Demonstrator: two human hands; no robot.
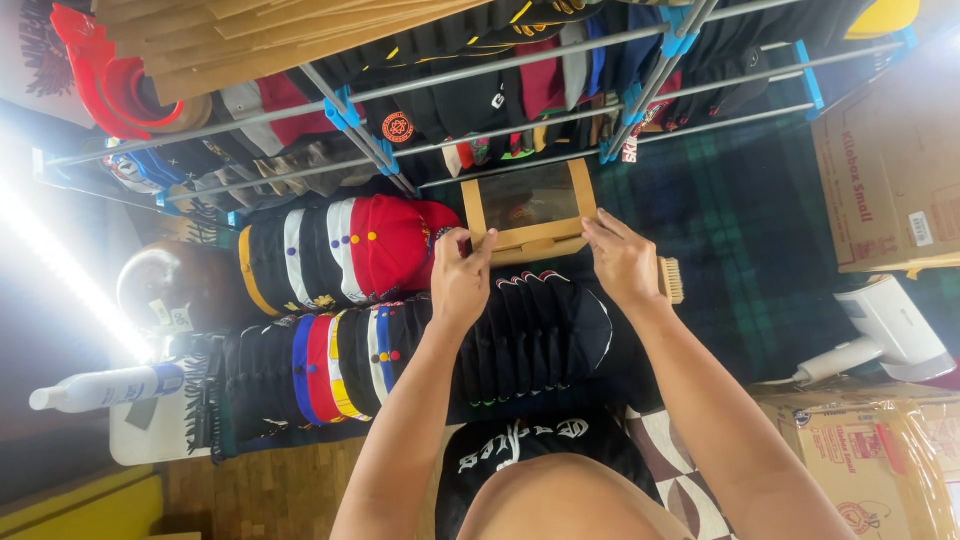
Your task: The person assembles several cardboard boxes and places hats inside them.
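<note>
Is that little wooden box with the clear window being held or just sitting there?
Held: left hand and right hand grip the wooden box at its two lower corners.

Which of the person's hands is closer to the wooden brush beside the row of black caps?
The right hand. It grips the right side of the flat cardboard box, with the wooden brush just beyond its wrist. The left hand grips the box's opposite side, farther away.

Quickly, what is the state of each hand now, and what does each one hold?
Left hand: closed on the left edge of the flat wooden box with a clear window.
Right hand: closed on the box's right edge.
</note>
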